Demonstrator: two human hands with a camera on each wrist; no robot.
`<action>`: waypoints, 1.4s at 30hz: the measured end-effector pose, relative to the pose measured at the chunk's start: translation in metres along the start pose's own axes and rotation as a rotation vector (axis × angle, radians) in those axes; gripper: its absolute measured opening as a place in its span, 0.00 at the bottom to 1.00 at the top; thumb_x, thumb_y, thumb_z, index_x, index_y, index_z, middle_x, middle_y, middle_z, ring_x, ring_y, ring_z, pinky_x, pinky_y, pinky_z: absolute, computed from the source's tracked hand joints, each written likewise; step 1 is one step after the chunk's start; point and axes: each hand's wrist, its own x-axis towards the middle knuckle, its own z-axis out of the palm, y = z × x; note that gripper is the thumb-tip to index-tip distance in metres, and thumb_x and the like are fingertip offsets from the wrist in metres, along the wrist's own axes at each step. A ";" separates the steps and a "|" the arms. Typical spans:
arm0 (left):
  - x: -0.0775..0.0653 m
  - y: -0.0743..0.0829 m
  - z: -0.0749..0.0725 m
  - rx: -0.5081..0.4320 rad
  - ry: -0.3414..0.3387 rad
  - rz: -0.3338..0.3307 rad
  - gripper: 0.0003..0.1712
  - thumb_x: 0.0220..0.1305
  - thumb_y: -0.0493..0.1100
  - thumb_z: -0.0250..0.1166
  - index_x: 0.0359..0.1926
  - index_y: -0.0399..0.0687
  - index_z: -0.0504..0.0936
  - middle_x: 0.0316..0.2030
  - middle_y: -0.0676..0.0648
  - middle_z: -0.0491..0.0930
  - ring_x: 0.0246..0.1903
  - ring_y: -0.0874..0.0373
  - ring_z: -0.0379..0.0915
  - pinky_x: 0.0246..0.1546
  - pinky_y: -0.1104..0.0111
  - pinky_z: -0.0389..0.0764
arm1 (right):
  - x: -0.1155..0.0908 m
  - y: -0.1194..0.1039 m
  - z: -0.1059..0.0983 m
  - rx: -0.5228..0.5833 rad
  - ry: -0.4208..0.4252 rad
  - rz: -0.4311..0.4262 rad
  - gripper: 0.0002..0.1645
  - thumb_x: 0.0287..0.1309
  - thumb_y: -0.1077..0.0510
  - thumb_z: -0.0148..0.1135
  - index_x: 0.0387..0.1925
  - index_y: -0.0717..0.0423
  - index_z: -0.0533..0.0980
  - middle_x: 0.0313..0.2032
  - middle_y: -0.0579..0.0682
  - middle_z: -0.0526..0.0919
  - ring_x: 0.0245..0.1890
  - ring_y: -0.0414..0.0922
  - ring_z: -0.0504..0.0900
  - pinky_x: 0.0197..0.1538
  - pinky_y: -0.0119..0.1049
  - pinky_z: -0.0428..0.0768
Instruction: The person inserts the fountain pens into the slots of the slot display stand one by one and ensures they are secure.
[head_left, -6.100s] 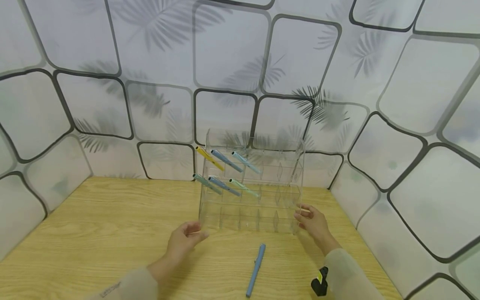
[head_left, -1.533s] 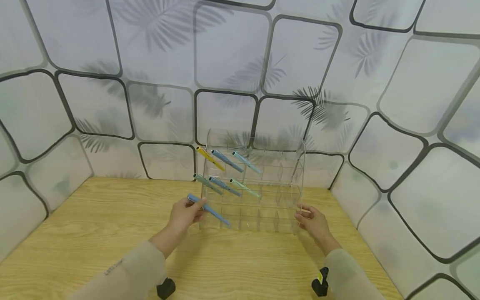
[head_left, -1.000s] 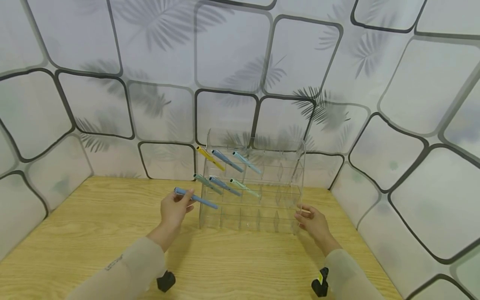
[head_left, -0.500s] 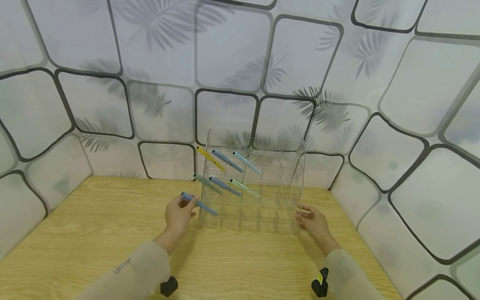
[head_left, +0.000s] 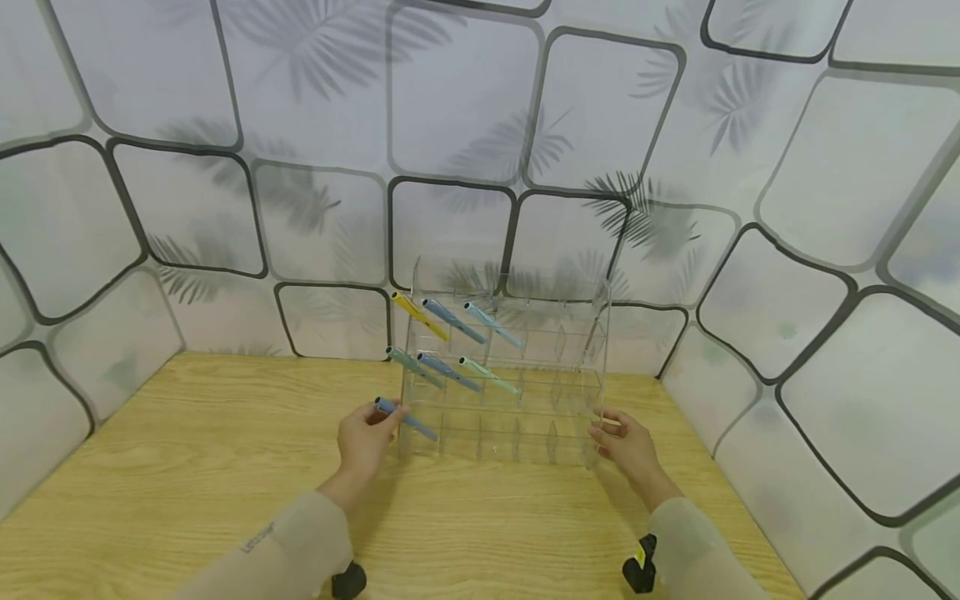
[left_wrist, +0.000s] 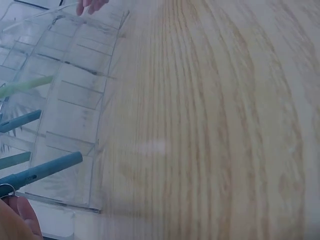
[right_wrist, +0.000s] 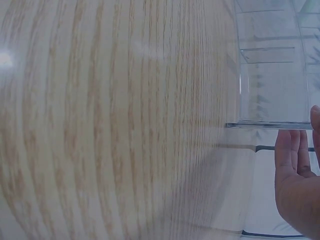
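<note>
A clear acrylic pen rack [head_left: 534,440] with stepped, divided rows stands on the table. My left hand [head_left: 362,446] pinches a blue pen [head_left: 417,423] at the rack's lower left compartment. In the left wrist view this pen [left_wrist: 50,167] slants across the bottom row, its metal clip close to the fingertips [left_wrist: 25,210]. Whether its tip touches the rack cannot be told. My right hand [head_left: 633,450] holds the rack's right side panel; in the right wrist view the thumb [right_wrist: 315,117] and fingers [right_wrist: 287,150] lie on opposite sides of that panel.
In the top row rest a yellow pen [head_left: 420,317], a blue pen [head_left: 453,322] and a light blue pen [head_left: 492,325]. The middle row bears a green pen [head_left: 415,367], a blue pen [head_left: 448,372] and a pale green pen [head_left: 487,375]. A patterned backdrop [head_left: 465,100] surrounds the wooden table [head_left: 225,433].
The blue pen, earlier lying on the table, is now in my left hand at the rack. Over the last second that hand moved right and slightly down. My right hand stayed put.
</note>
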 end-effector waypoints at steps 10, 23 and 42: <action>-0.006 -0.004 0.004 0.004 0.018 0.012 0.17 0.56 0.43 0.72 0.42 0.35 0.83 0.33 0.44 0.80 0.31 0.58 0.73 0.28 0.76 0.77 | -0.001 -0.001 0.000 -0.001 -0.011 0.002 0.28 0.65 0.60 0.58 0.64 0.63 0.64 0.58 0.66 0.70 0.53 0.54 0.76 0.52 0.42 0.78; -0.006 -0.002 -0.002 -0.012 -0.014 -0.018 0.20 0.54 0.42 0.73 0.45 0.35 0.82 0.35 0.44 0.79 0.33 0.57 0.72 0.30 0.76 0.78 | -0.002 -0.002 0.000 0.001 -0.009 0.004 0.28 0.66 0.61 0.58 0.64 0.64 0.64 0.58 0.66 0.70 0.53 0.54 0.76 0.51 0.41 0.79; 0.009 0.001 -0.047 -0.071 -0.373 0.160 0.30 0.58 0.37 0.69 0.61 0.37 0.72 0.56 0.39 0.75 0.56 0.47 0.69 0.48 0.73 0.76 | -0.002 -0.002 -0.001 0.002 -0.018 0.005 0.28 0.65 0.60 0.58 0.64 0.63 0.64 0.58 0.66 0.70 0.53 0.54 0.76 0.53 0.43 0.78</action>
